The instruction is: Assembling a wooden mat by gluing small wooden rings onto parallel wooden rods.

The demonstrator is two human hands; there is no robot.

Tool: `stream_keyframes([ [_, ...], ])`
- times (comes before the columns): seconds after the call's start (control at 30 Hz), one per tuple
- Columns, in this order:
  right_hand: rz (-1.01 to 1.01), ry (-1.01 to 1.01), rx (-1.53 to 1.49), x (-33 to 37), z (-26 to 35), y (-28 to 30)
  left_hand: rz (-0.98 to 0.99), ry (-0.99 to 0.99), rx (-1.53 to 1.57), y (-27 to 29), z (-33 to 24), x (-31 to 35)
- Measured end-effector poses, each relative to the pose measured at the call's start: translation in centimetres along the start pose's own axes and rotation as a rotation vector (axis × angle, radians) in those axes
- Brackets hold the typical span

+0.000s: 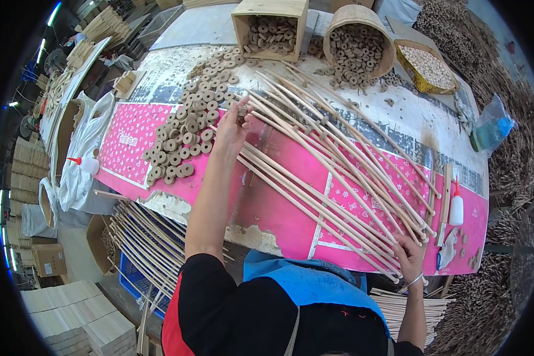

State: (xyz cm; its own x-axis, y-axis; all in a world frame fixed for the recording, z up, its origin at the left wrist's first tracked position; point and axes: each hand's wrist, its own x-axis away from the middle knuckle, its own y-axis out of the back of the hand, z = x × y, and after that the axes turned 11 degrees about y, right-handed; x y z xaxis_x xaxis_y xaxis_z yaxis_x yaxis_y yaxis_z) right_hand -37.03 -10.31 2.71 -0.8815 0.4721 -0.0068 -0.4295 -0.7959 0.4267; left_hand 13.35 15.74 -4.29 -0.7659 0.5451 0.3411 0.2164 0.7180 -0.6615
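Note:
My left hand (234, 123) is closed, with a small brown wooden ring (241, 116) pinched at the fingertips. Beside it, a heap of similar thick rings (187, 127) with centre holes spreads over the pink sheet. Long pale wooden sticks (314, 193) lie slantwise across the table, several with rounded knobs at the near right ends. My right hand (409, 256) curls around the knob end of a stick at the table's near edge; its fingers partly hide which one. Farther up, a few rings sit on some of the sticks.
At the back stand a wooden box (237, 26) and a round tub (387, 44), both tipped with rings inside. A yellow box (451, 90) holds pale beads. Glue bottles (456, 210) stand right and left. Below the left edge, a blue crate (127, 274) lies under more sticks.

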Motion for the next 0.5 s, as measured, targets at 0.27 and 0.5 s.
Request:
stream_keyframes([
  [0.27, 0.011, -0.004, 0.069, 0.7, -1.1, -0.2, -0.004, -0.038, -0.114, -0.5, -0.3, 0.5],
  [0.5, 0.034, 0.059, 0.060, -0.4, -0.4, 0.1, -0.032, -0.012, -0.293, -0.2, -0.7, 0.2],
])
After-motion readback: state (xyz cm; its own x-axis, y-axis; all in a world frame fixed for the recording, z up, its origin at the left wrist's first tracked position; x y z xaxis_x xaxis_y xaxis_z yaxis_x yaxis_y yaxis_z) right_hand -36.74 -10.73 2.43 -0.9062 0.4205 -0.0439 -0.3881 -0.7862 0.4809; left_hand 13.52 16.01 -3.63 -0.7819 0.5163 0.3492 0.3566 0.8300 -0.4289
